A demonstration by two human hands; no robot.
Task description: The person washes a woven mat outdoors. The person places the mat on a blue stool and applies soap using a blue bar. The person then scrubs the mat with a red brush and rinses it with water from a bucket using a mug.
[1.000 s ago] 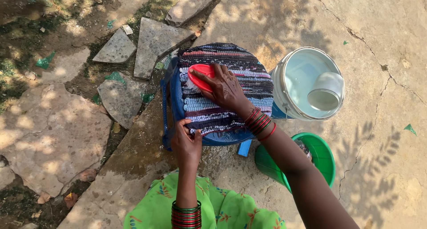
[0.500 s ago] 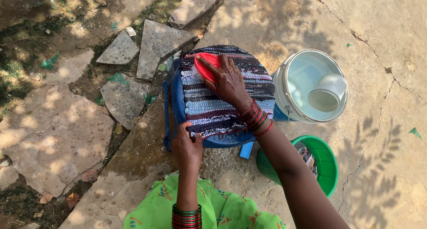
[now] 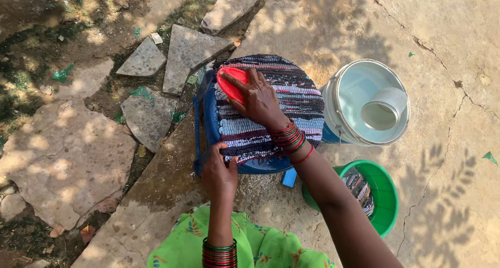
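Note:
A striped woven rug [image 3: 291,98] in blue, white and dark red lies spread over a blue plastic stool [image 3: 208,122]. My right hand [image 3: 255,98] is closed on a red scrubbing brush [image 3: 229,83] and presses it onto the rug's far left part. My left hand [image 3: 219,171] pinches the rug's near edge at the stool's front rim. Red and green bangles ring both wrists.
A white bucket [image 3: 346,83] of water with a white mug [image 3: 383,109] floating in it stands right of the stool. A green tub [image 3: 383,187] holding another striped cloth sits at the near right. Broken stone slabs [image 3: 185,54] and dirt lie to the left; cracked concrete is all around.
My right hand slid the brush up the rug, then back toward its left edge. My left hand kept its hold on the near edge. The view drifted slightly.

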